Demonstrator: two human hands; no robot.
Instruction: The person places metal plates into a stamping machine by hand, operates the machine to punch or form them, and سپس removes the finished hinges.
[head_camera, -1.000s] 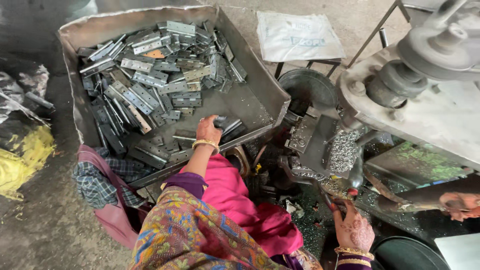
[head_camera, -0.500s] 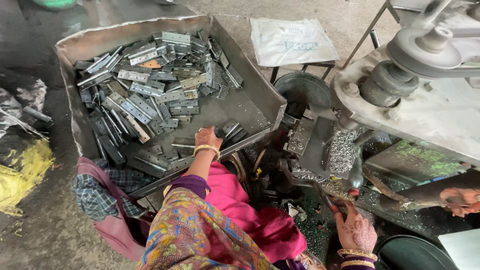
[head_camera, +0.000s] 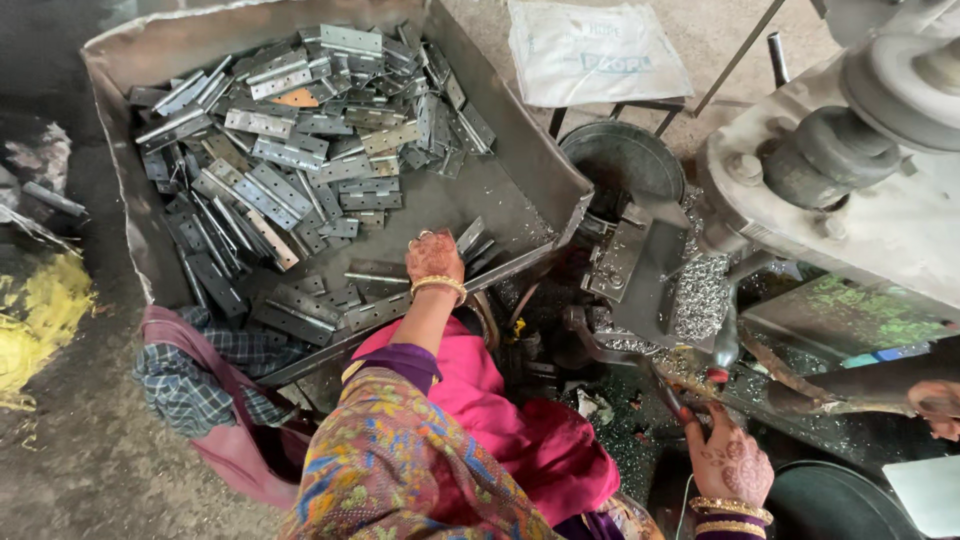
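Note:
My left hand (head_camera: 434, 259) reaches into a large metal tray (head_camera: 520, 150) and lies on a few grey metal hinges (head_camera: 468, 240) near its front edge. Fingers are curled over them. A big heap of hinges (head_camera: 290, 150) fills the far part of the tray. My right hand (head_camera: 730, 462) is low at the right, fingers around a thin metal piece (head_camera: 672, 385) by the press machine (head_camera: 850, 180). Metal shavings (head_camera: 700, 295) lie beneath the machine.
A white sack (head_camera: 590, 50) lies on the floor beyond the tray. A round dark metal pan (head_camera: 620, 160) sits beside the machine. Yellow material (head_camera: 35, 320) and checked cloth (head_camera: 190, 385) are at the left. Another person's hand (head_camera: 940, 405) shows at the right edge.
The view has tilted down a little. My left hand stays on the hinges at the tray's front. My right hand has moved slightly up toward the machine.

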